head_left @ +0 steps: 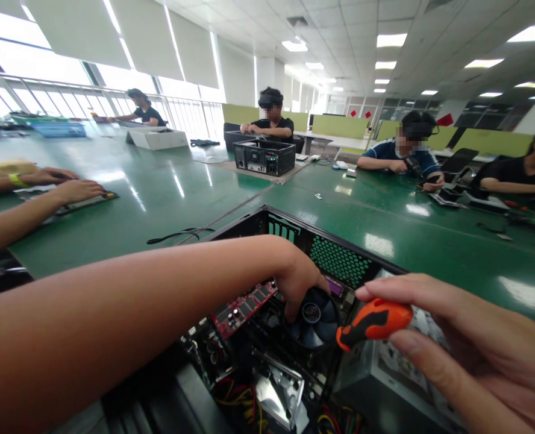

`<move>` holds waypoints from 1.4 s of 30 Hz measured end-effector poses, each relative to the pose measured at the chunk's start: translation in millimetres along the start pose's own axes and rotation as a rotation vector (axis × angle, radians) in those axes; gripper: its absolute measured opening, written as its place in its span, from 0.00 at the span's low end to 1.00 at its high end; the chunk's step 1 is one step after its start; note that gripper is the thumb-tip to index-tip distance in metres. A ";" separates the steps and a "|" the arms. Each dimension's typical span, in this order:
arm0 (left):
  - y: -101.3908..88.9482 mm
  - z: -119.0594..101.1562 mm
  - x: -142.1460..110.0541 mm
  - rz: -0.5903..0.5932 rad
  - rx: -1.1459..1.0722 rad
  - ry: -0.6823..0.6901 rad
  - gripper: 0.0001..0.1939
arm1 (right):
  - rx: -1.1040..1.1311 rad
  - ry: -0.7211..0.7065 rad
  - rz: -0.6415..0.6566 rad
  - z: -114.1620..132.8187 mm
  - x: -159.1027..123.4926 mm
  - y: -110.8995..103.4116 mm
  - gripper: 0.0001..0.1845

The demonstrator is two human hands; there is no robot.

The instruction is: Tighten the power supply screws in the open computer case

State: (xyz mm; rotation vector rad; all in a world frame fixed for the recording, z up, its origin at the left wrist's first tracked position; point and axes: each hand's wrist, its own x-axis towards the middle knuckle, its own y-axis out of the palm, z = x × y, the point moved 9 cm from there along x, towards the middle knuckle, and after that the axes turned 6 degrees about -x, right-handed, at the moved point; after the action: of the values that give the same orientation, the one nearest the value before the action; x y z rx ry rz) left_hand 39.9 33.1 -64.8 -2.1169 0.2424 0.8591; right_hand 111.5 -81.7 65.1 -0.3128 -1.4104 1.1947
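An open black computer case [335, 232] lies in front of me, its mesh panel on the far side. My left hand [300, 274] reaches down into it, fingers bent around the edge of a round black cooling fan [312, 312]; the fingertips are partly hidden. Between the thumb and fingers of my right hand [452, 328] is the orange and black handle of a screwdriver [376, 320], just right of the fan. Its shaft cannot be seen. A red graphics card [244, 308] sits left of the fan, under my left forearm.
The silver power supply box [362, 367] is at the case's right side. Coloured cables [238, 398] lie near its front. A black cable [177, 234] rests on the green table [213, 196]. Co-workers sit around, one's hands [80, 191] close on the left; another computer case [265, 158] stands opposite.
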 end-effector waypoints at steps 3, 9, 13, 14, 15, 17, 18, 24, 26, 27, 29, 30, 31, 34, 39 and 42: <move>-0.7 0.1 -0.2 -0.014 -0.037 -0.010 0.36 | 0.040 -0.034 0.109 2.5 -0.1 15.1 0.16; -5.1 3.4 -0.3 -0.078 -0.127 -0.023 0.33 | 0.008 -0.032 0.133 -1.4 -1.4 20.1 0.17; -3.3 3.0 -1.0 -0.049 -0.076 -0.035 0.34 | -0.012 -0.023 0.129 -1.8 -1.5 20.6 0.17; -2.7 2.7 -1.3 -0.037 -0.058 -0.039 0.35 | 0.001 -0.023 0.121 -1.4 -1.4 19.9 0.17; -2.1 2.3 -1.7 -0.026 -0.040 -0.041 0.36 | 0.022 -0.030 0.112 -0.4 -1.2 18.9 0.17; -1.6 0.8 -2.5 -0.012 -0.007 -0.038 0.38 | 0.070 -0.044 0.088 1.6 -0.5 16.0 0.15; -1.6 0.0 -2.9 -0.010 0.007 -0.035 0.39 | 0.091 -0.049 0.070 2.2 -0.1 14.0 0.14; -2.5 -1.6 -2.1 -0.019 0.031 -0.025 0.42 | 0.076 -0.074 0.082 5.1 1.6 16.2 0.16; -2.4 -0.5 -0.9 -0.016 0.033 -0.024 0.39 | 0.049 -0.042 0.132 3.1 1.2 22.1 0.18; -2.2 -0.3 -0.4 -0.011 0.035 -0.022 0.37 | 0.038 -0.030 0.143 2.5 1.1 23.5 0.18; -1.3 -0.5 -0.2 0.005 0.042 -0.015 0.33 | 0.028 -0.032 0.139 3.5 1.0 23.1 0.18; -1.4 -0.9 -0.4 0.006 0.045 -0.011 0.32 | 0.030 -0.047 0.131 5.1 1.3 22.0 0.18; -1.9 -1.5 -0.7 0.003 0.046 -0.008 0.31 | 0.037 -0.067 0.128 6.9 1.6 21.1 0.18; -3.0 -3.2 -2.0 -0.008 0.014 -0.007 0.36 | 0.069 -0.096 0.115 8.8 3.3 17.4 0.14; -1.3 -2.2 -2.2 0.013 -0.003 -0.018 0.40 | 0.077 -0.043 0.107 2.6 4.6 14.0 0.11; -2.1 -1.8 -1.1 0.008 0.014 -0.005 0.39 | 0.028 -0.080 0.124 6.0 2.1 17.5 0.15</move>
State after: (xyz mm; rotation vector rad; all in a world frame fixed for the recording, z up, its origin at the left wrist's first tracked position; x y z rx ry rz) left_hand 40.9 33.0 -62.0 -2.1017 0.2539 0.8650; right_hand 98.0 -75.2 54.0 -0.3400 -1.4591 1.3405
